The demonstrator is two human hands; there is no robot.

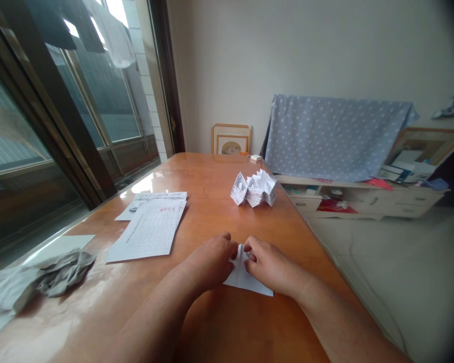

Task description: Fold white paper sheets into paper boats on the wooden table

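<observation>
A small white paper piece [242, 278], partly folded, lies on the orange-brown wooden table [208, 176] in front of me. My left hand [212, 261] presses on its left side with fingers curled and pinching the paper's top. My right hand [267, 264] rests on the right side, its fingers bent and pinching the same top edge. Most of the paper is hidden under both hands. Farther back stand a few finished folded paper shapes [254, 189], white with printed marks.
Printed sheets [149, 227] lie left of my hands, and a crumpled grey cloth [56, 275] sits near the left edge by the window. Right of the table is a low cabinet [363, 199] with a dotted blue cloth [336, 136] above it. A framed picture [230, 140] leans on the wall.
</observation>
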